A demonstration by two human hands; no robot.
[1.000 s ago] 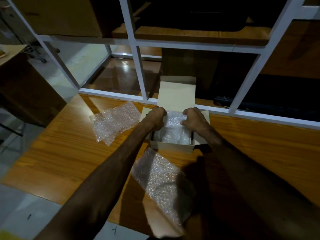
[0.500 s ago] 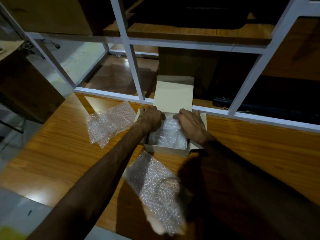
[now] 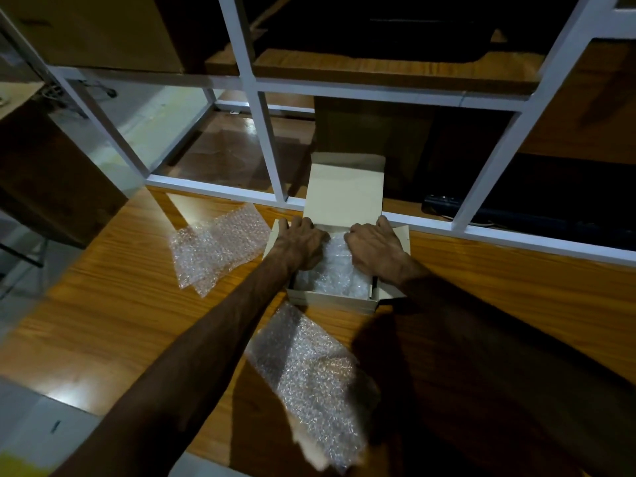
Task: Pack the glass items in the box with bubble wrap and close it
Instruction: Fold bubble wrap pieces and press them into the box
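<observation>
- A small pale cardboard box (image 3: 332, 299) sits on the glossy wood-grain table (image 3: 137, 304), its lid flap (image 3: 346, 189) standing up against the white metal frame (image 3: 272, 160).
- Crinkled bubble wrap (image 3: 335, 273) fills the box (any glass beneath is hidden).
- The left hand (image 3: 301, 244) and right hand (image 3: 373, 246) lie palms down on that wrap, fingers fairly straight, reaching the far rim.
- One loose bubble sheet (image 3: 216, 247) lies left of the box; another (image 3: 309, 380) lies nearer the person.
</observation>
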